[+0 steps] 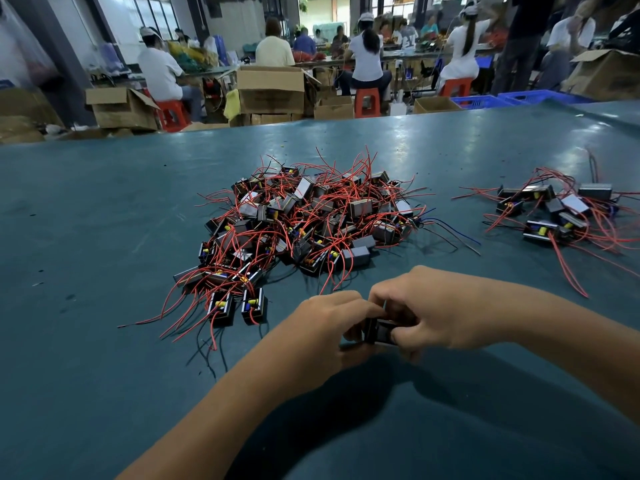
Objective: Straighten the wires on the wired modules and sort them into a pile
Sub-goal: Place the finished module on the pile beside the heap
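A big tangled heap of black wired modules (304,220) with red wires lies at the table's centre. To the right sits a smaller pile of modules (557,213), their red wires spread outward. Near the front, my left hand (332,320) and my right hand (436,310) meet around one black module (381,332), both gripping it just above the table. Fingers cover most of that module, and its wires are hidden.
The teal table (104,237) stretches wide around both piles. Two modules (239,306) lie at the big heap's near edge with wires trailing left. Beyond the far edge are cardboard boxes (270,88), red stools and several seated people.
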Tool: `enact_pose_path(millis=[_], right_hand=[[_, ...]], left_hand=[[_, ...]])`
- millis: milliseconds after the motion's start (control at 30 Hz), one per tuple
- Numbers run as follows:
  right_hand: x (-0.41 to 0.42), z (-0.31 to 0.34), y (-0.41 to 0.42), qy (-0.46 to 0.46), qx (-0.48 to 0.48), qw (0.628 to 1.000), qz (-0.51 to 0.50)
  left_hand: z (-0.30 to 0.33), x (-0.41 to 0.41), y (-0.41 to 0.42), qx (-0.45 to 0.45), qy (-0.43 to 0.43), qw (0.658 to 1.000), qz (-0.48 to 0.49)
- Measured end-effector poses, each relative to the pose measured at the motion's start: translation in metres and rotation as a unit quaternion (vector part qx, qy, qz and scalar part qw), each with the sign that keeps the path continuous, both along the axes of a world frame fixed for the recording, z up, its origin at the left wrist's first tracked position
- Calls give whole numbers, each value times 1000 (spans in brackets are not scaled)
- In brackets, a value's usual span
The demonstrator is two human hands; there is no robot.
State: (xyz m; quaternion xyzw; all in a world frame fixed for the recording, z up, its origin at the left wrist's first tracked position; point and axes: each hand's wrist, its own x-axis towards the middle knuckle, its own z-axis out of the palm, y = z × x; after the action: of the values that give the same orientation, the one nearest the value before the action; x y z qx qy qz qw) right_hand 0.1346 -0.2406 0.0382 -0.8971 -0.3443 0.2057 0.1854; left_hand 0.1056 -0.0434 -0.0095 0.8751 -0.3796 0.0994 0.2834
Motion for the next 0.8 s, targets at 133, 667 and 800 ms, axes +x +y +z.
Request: enact_pose_path(millis=[133,667,800], right_hand=[[0,0,-3,26,37,999,2],[1,7,-4,18,-6,999,38],[0,9,-4,35,-11,999,38]], left_hand=[[3,1,2,-21,12,1000,-1],[5,-1,1,14,1,1000,-16],[4,-2,1,7,8,1000,-19]])
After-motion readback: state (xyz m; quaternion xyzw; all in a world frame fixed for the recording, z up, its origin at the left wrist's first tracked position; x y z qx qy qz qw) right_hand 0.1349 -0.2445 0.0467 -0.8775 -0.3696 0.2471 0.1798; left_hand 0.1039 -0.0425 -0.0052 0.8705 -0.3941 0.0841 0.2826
